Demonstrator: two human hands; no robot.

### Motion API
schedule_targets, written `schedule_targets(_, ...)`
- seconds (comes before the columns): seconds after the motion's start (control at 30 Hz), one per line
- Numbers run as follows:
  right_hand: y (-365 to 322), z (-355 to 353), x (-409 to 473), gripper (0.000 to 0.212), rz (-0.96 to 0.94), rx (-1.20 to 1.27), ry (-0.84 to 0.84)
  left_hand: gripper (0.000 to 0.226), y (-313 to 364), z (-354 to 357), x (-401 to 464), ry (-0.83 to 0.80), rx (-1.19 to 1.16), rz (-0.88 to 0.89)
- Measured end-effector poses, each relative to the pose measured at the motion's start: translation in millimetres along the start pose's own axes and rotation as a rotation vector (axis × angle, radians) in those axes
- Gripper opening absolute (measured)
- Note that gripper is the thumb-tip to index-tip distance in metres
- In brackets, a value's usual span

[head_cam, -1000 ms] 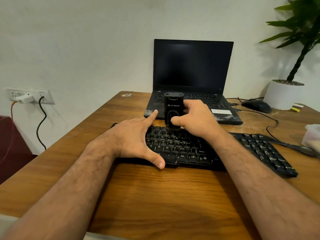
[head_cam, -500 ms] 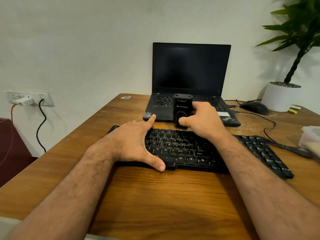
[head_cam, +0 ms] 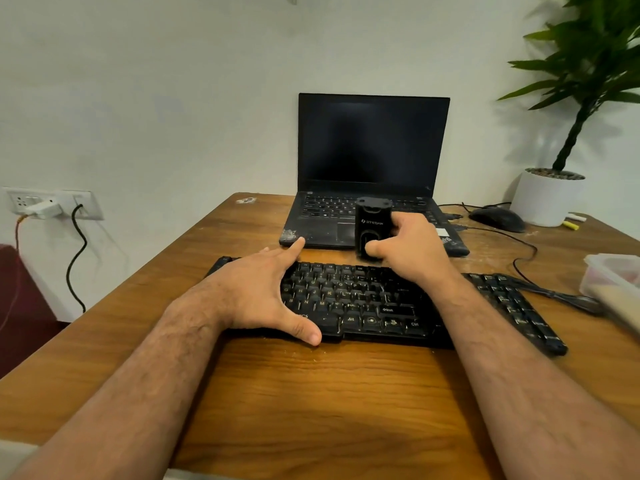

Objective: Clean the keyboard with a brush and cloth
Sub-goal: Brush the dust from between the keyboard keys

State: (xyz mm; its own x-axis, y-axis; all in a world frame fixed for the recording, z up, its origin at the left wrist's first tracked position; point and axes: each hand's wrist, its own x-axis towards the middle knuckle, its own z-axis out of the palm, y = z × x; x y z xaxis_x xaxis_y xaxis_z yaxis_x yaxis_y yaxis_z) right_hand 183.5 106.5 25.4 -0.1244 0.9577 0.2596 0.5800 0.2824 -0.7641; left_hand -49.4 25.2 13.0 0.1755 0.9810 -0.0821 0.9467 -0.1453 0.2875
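keyboard (head_cam: 363, 299): white legends readable on near rows: "shift", "alt", "ctrl"; single letters on middle rows, among them h, j, k, b, n, m. brush (head_cam: 372, 230): pale logo and brand word across black body, too small to read. laptop (head_cam: 446, 241): red-dotted mark at near right corner, unreadable.

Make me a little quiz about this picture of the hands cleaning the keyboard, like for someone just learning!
1. True or false: the right hand grips the brush.
2. Which hand lies flat on the keyboard? A) left B) right C) neither
3. Fill in: behind the keyboard stands an open ____.

Key:
1. True.
2. A, the left hand, fingers spread.
3. Laptop, its screen dark.
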Motion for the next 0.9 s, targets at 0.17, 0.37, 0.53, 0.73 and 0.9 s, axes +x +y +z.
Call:
schedule_targets(0.17, 4.3, -10.3, -4.3, 0.024, 0.0, 0.093, -0.128, 0.158, 0.9, 0.3, 0.2, -0.011, 0.011, -0.018)
schedule_targets(0.37, 7.5, -13.9, -3.9, 0.024, 0.036, 0.221, -0.068, 0.157, 2.3, 0.4, -1.6, -0.011, -0.009, -0.034)
schedule_targets(0.53, 9.1, -12.8, -5.5, 0.025, 0.064, 0.177, -0.057, 0.155, 1.9, 1.1, -1.5, -0.004, -0.009, -0.037)
schedule_targets(0.73, 11.4, -19.4, -5.1, 0.029, 0.056, 0.08, -0.121, 0.154, 2.5, 0.5, -1.6, -0.012, 0.002, -0.04)
schedule_targets(0.9, 6.1, -16.7, -6.0, 0.028, 0.009, 0.096, -0.065, 0.157, 1.6, 0.4, -1.1, -0.017, 0.003, -0.024)
